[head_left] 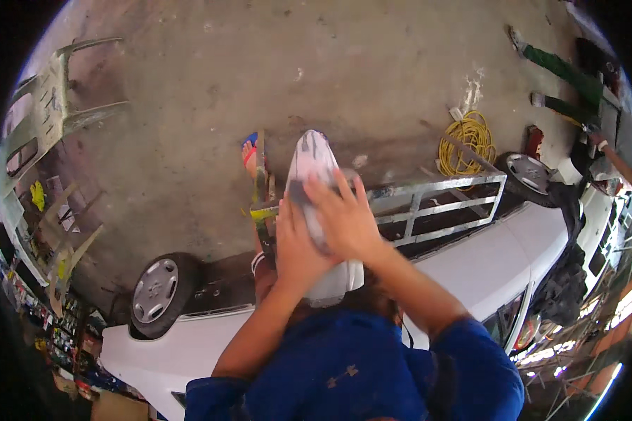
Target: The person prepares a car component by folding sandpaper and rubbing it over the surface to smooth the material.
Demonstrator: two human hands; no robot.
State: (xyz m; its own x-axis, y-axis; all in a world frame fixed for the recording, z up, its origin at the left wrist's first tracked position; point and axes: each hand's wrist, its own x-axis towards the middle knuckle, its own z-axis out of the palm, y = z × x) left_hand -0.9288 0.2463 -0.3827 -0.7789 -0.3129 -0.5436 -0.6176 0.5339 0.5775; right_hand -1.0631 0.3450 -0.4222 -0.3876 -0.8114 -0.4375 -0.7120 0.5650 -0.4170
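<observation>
Head: left hand [300, 242] and right hand [347, 221], straight-fingered, touch dark block [314, 228] on tapered panel [309, 156].

The shirt [309, 351] is blue and short-sleeved, with a small pale emblem [343, 377]; one sandal [250, 138] is blue.

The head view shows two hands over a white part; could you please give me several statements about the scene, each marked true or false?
1. The left hand and right hand are both over the white tapered part. True.
2. The part's narrow end points to the picture's bottom. False: it points to the top.
3. A yellow coil is right of the hands. True.
4. The coil hangs from a hook. False: it lies on the floor.
5. A car wheel shows left of the hands. True.
</observation>
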